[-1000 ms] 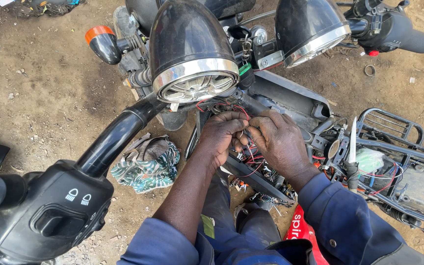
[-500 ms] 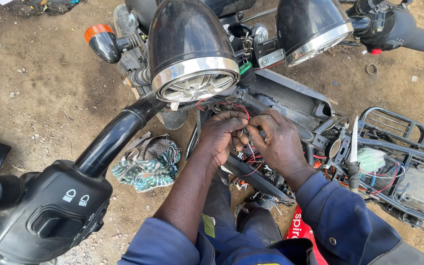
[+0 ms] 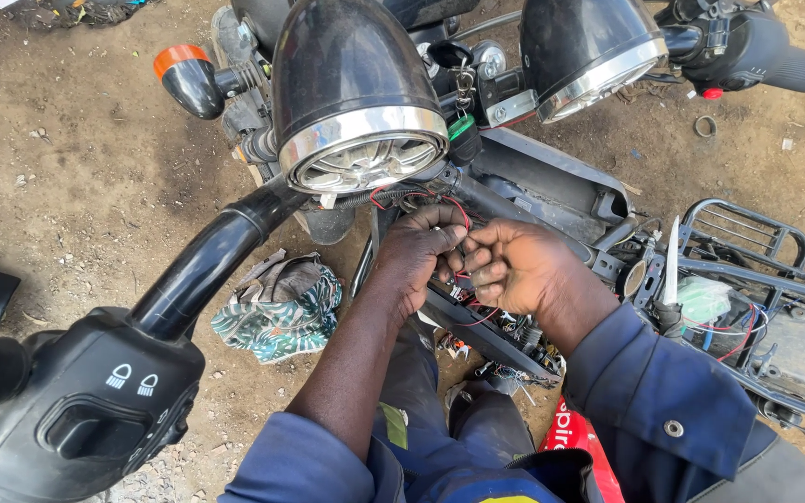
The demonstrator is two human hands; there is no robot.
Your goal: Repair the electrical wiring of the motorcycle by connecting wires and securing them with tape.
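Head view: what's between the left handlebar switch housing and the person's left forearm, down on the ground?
A crumpled teal patterned cloth lies on the dirt between the switch housing and the left forearm, seen in the head view.

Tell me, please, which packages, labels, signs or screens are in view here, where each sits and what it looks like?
Red package: bottom centre, beside the right sleeve; glossy red with white lettering, partly hidden.
Switch symbols: on the black handlebar switch housing, lower left; two small white lamp icons.
Clear bag: on the metal rack at right; crumpled, greenish contents.
No screens or signs.
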